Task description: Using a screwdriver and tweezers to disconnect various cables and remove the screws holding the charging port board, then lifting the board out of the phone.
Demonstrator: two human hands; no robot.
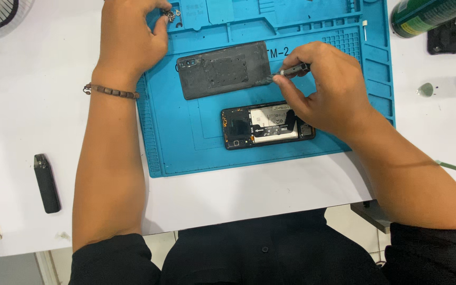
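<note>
Blue silicone covers the middle of the white desk (270,195): a repair mat (186,142) with moulded trays along its far edge. On it lies an opened phone (267,125), back cover off, its pale battery and dark boards showing, set lengthwise near the mat's near edge. Just beyond it, apart from it, the removed grey back cover (222,69) lies inner side up and slightly tilted.

Over the phone's right end, the right hand (325,89) has its fingers (291,87) closed around a small dark screwdriver (290,71), whose tip points left toward the edge of the back cover. The left hand (133,37), a beaded bracelet (111,92) on its wrist, reaches to the mat's far trays, its fingertips pinched at some tiny metal parts (172,14); whether it grips one cannot be told.

A slim black device (46,183) lies on the desk well left of the mat, and a green can (428,16) lies at the far right.
</note>
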